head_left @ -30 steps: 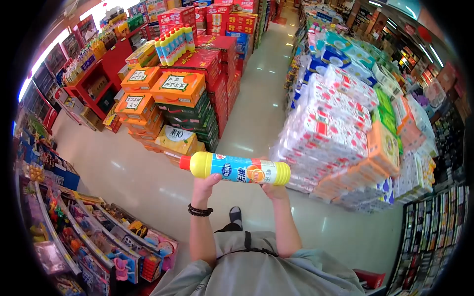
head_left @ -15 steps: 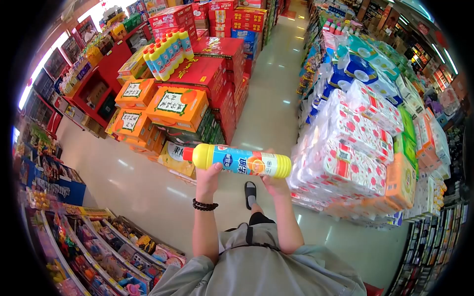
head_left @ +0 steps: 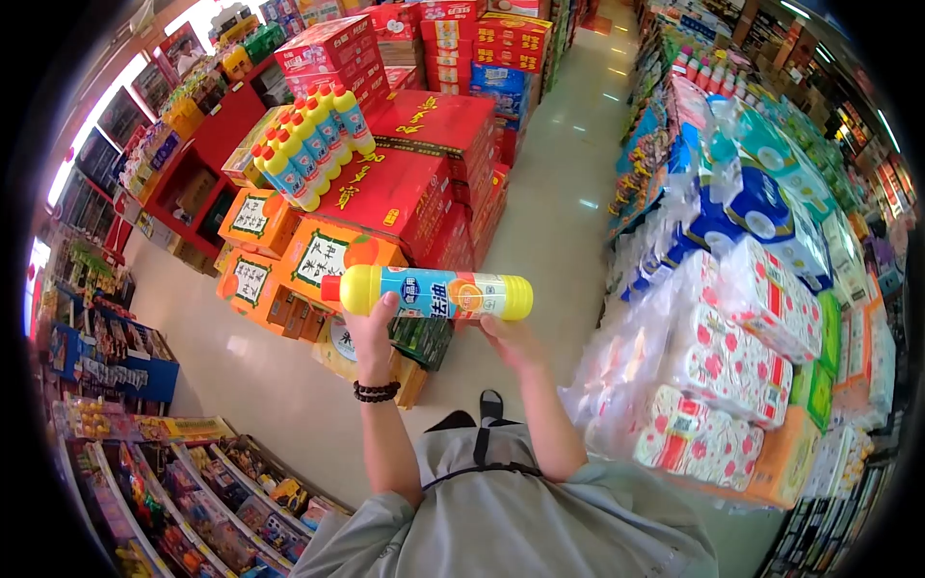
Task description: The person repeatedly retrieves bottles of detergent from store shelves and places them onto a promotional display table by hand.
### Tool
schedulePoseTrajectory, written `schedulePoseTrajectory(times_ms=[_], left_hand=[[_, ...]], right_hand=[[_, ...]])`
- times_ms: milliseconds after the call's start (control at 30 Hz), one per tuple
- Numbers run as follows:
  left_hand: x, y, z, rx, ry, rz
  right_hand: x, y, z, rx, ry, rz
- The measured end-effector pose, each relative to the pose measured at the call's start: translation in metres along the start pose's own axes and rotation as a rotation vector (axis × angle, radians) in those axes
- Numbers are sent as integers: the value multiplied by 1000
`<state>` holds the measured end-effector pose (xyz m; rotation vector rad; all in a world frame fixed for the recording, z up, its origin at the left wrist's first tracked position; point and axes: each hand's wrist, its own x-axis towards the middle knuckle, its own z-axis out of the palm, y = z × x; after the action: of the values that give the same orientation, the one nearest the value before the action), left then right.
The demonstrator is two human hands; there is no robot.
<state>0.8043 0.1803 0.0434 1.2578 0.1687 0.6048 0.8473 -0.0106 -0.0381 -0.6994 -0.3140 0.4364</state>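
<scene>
A yellow cleaner bottle (head_left: 436, 293) with a red cap and a blue label lies sideways in front of me, its cap end to the left. My left hand (head_left: 370, 334) is wrapped round it near the cap, thumb against the label. My right hand (head_left: 511, 344) grips the underside near the base, with its thumb at the lower edge and the other fingers mostly hidden. Beyond the bottle, a group of similar yellow bottles (head_left: 313, 144) stands on a red carton stack (head_left: 385, 193).
Orange fruit cartons (head_left: 332, 252) are piled ahead to the left. On the right rise stacks of wrapped tissue packs (head_left: 737, 352). An aisle floor (head_left: 554, 183) runs between them. Toy shelves (head_left: 183, 491) stand at the lower left.
The view has shifted forward, so the red cartons and the upright bottles look closer. The held bottle has moved left in view and stays in both hands.
</scene>
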Motion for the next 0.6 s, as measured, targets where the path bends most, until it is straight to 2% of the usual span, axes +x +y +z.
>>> schedulePoseTrajectory(times_ms=[133, 233, 367, 467, 500, 600], left_hand=[[45, -4, 5, 181, 45, 78], [79, -4, 20, 219, 101, 95], [123, -13, 27, 205, 129, 119], [166, -18, 28, 418, 120, 148], [182, -21, 25, 469, 88, 157], [232, -30, 33, 505, 139, 259]], right_hand=[[50, -28, 0, 63, 41, 64], [90, -26, -17, -256, -36, 167], [139, -22, -18, -396, -124, 220], [189, -7, -30, -674, -263, 143], [208, -21, -18, -738, -288, 235], [267, -11, -14, -901, -309, 213]])
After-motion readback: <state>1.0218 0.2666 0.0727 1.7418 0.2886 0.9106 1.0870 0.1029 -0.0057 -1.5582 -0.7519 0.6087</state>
